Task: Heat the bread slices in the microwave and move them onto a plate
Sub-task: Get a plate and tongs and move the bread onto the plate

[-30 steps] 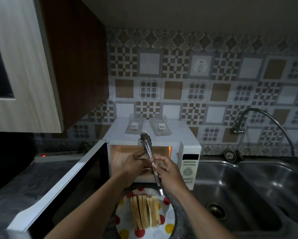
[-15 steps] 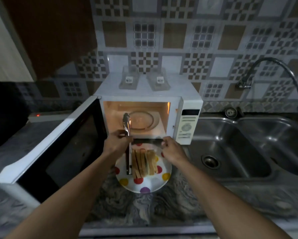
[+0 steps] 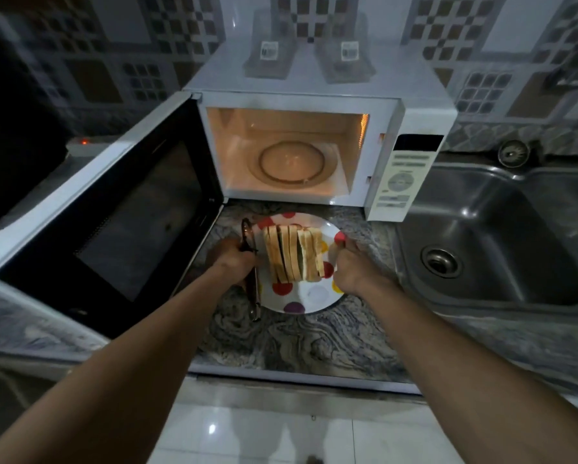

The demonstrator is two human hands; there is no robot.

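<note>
While the bread slices stand on edge in a tight row, they occupy the middle of the plate, a white round dish with coloured dots at centre frame. The plate rests on the marbled counter, directly below the open microwave in the picture.

The left hand sits at the plate's left rim with its fingers curled round the metal tongs. The tongs lie lengthwise along that rim, the head toward the microwave and the tail toward the lower frame. Whether the tongs touch the plate cannot be determined.

The right hand is at the plate's right rim, fingers curled and thumb on the edge near a red dot, gripping the rim.

The microwave cavity is lit, and the glass turntable inside carries no load. The door is swung fully out toward the left of the frame. The control panel is on the right face of the unit. Two clear containers with labels stand side by side on the microwave top, at the upper centre.

A steel sink with a round drain fills the right of the frame. A power strip with a red indicator lies at the left, behind the door. Patterned wall tiles run across the top.
</note>
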